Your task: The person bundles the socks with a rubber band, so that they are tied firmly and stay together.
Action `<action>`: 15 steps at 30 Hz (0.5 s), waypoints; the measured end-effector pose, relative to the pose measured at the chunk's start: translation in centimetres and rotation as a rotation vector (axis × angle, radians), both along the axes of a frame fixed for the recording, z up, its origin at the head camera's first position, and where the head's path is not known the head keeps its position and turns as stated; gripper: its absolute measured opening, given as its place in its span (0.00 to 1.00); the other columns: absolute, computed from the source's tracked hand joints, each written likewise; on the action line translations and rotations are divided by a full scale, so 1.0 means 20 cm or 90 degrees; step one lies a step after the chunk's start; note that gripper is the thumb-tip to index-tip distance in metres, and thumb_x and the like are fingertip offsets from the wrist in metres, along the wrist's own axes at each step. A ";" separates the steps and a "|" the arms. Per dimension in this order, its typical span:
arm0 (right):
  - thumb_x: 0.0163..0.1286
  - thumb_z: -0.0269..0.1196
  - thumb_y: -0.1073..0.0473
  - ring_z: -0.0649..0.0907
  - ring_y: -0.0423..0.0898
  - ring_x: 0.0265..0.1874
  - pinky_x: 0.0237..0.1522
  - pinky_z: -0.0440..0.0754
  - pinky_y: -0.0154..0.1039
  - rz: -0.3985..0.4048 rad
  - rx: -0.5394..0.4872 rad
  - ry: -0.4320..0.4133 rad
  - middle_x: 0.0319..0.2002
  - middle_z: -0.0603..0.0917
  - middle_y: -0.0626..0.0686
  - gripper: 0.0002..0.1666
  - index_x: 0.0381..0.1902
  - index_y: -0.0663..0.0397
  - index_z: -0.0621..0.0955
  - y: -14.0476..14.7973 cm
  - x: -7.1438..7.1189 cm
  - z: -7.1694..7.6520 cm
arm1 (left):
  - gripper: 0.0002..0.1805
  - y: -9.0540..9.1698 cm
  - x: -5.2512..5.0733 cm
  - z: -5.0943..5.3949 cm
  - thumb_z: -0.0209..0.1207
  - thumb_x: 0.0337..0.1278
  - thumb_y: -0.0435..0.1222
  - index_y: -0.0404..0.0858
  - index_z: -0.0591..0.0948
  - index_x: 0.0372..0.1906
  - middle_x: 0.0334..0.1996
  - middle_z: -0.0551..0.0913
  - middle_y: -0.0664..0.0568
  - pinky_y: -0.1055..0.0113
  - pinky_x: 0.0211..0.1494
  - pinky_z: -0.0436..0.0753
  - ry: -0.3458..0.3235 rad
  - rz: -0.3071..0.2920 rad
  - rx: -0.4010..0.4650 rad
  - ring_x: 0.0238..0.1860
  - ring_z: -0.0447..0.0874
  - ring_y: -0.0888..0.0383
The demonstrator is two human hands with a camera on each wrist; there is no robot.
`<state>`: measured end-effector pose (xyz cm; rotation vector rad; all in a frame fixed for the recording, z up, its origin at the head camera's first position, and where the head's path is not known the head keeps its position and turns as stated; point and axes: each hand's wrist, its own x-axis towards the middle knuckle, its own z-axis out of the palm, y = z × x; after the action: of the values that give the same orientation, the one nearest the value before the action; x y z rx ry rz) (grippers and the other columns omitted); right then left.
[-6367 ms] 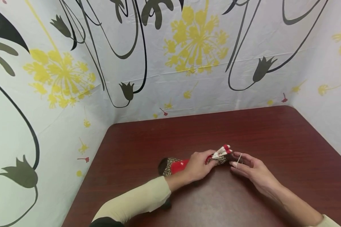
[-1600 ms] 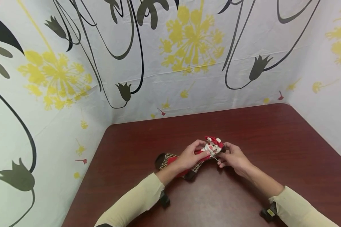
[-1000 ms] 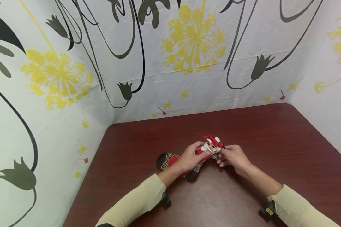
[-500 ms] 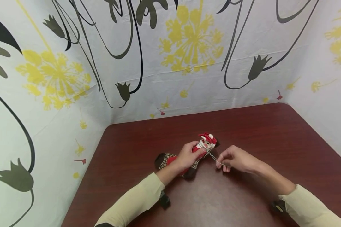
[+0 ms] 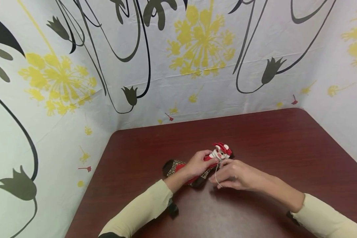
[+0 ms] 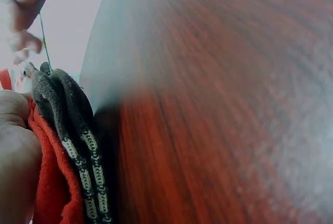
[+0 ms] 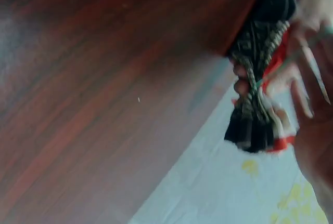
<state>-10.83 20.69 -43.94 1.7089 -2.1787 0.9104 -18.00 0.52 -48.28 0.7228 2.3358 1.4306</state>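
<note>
The head view shows the socks [image 5: 206, 173] at about 5 o'clock from the centre, on or just above the worktop [image 5: 273, 142]; they are dark brown, with red panels and pale patterned bands, and at their 2 o'clock end sits a Santa figure [image 5: 220, 153] in white and red. The left hand [image 5: 200, 163] grips the bundle around its middle, thumb on the upper side; a dark sock end points towards 9 o'clock from that hand, another towards 6 o'clock. The right hand [image 5: 238, 175] is just beside the bundle, between 3 and 4 o'clock from the left; its fingers are spread, with a thin pale band [image 5: 216, 175] stretched across them (whether any fingertip also pinches it, I cannot tell).

In the left wrist view the left hand lies at 8 o'clock against red and dark folds, while the right hand's blurred fingers show at 10 o'clock; the band runs down from them to the dark folds. In the right wrist view the bundle is at 2 o'clock, gathered in where the band meets it, its dark end flaring below.

Cream sleeves [image 5: 139, 210] cover both forearms; a black device [image 5: 172, 210] shows below the left cuff; a flower-printed cloth [image 5: 163, 59] hangs behind, from 9 o'clock through 12 to 3.
</note>
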 end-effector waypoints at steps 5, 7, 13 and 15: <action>0.55 0.81 0.66 0.88 0.37 0.54 0.69 0.72 0.49 0.010 -0.024 0.115 0.53 0.91 0.44 0.28 0.56 0.48 0.89 -0.06 0.01 -0.01 | 0.15 -0.01 0.00 0.01 0.65 0.75 0.40 0.35 0.86 0.56 0.43 0.89 0.56 0.72 0.50 0.79 0.004 -0.020 -0.008 0.41 0.80 0.68; 0.55 0.82 0.65 0.87 0.39 0.58 0.72 0.72 0.49 0.017 -0.002 0.131 0.56 0.90 0.46 0.32 0.60 0.51 0.88 -0.08 0.01 -0.02 | 0.15 -0.01 0.00 0.01 0.65 0.75 0.39 0.34 0.86 0.56 0.43 0.89 0.55 0.72 0.50 0.80 -0.001 -0.027 -0.003 0.41 0.81 0.68; 0.60 0.81 0.57 0.87 0.44 0.58 0.61 0.82 0.45 0.015 0.066 0.187 0.57 0.89 0.47 0.29 0.59 0.54 0.88 -0.13 0.02 -0.05 | 0.15 -0.02 0.00 0.01 0.65 0.74 0.40 0.34 0.86 0.55 0.41 0.88 0.57 0.73 0.45 0.80 0.001 -0.054 -0.007 0.38 0.81 0.68; 0.61 0.81 0.56 0.87 0.42 0.54 0.58 0.83 0.42 0.010 0.061 0.161 0.54 0.90 0.46 0.27 0.57 0.53 0.88 -0.15 0.02 -0.06 | 0.15 -0.02 0.01 0.02 0.66 0.74 0.40 0.35 0.86 0.56 0.42 0.88 0.58 0.74 0.45 0.80 0.007 -0.052 -0.019 0.39 0.80 0.70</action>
<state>-10.37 17.77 -45.06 1.7781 -2.0726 0.5660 -17.85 0.16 -47.97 0.8097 2.3033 1.3580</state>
